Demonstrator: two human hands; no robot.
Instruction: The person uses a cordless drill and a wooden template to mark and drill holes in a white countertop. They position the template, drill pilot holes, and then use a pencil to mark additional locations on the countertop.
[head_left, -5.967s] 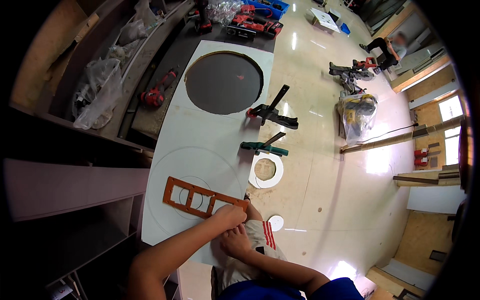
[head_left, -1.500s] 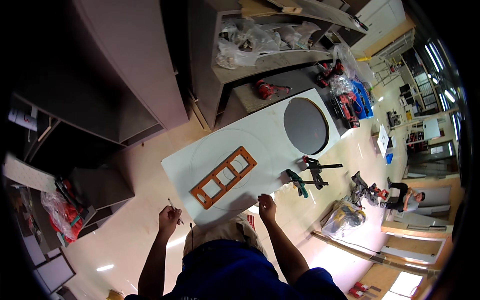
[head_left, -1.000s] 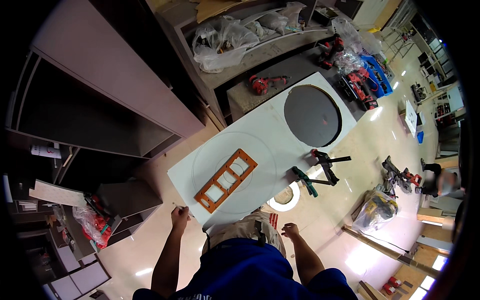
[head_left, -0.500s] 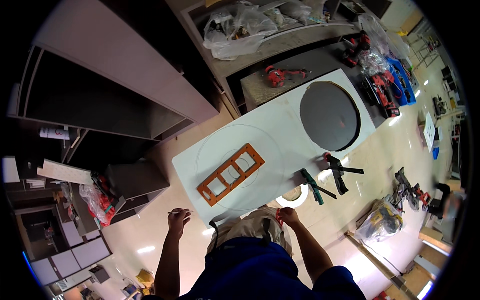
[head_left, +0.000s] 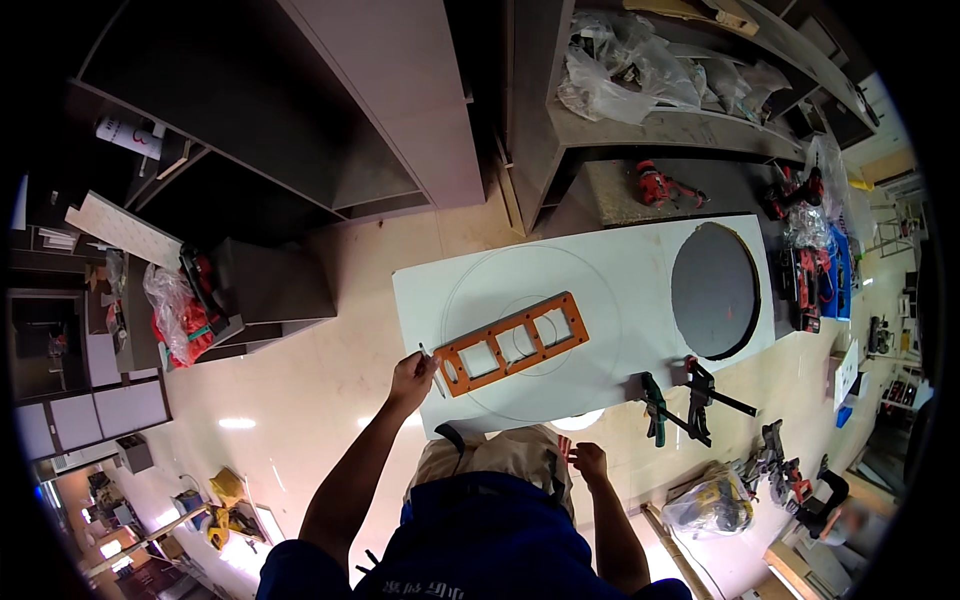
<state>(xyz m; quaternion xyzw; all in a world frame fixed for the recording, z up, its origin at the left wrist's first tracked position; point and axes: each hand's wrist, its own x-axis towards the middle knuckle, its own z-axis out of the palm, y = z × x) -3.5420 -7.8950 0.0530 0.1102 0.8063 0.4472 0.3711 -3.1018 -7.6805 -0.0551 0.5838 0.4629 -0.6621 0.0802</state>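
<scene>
A white panel (head_left: 620, 290) lies flat with pencilled circles drawn on it and a round hole (head_left: 713, 290) cut at its right end. An orange rectangular template (head_left: 511, 342) with three square openings lies on it. My left hand (head_left: 412, 379) is at the panel's left edge, closed on a thin pencil (head_left: 430, 366) beside the template's end. My right hand (head_left: 588, 462) hangs by my hip near the panel's front edge, fingers curled on something small and red that I cannot make out.
Two bar clamps (head_left: 680, 400) grip the panel's front edge. A red power tool (head_left: 660, 186) lies on a bench behind. Dark cabinets (head_left: 300, 140) stand at the left, plastic bags (head_left: 630, 65) on shelves, more tools (head_left: 805, 270) at the right. Another person (head_left: 835, 505) sits lower right.
I have turned and stepped around the panel's end. My left hand came up from my side to the panel's edge next to the template. My right hand dropped back to my hip.
</scene>
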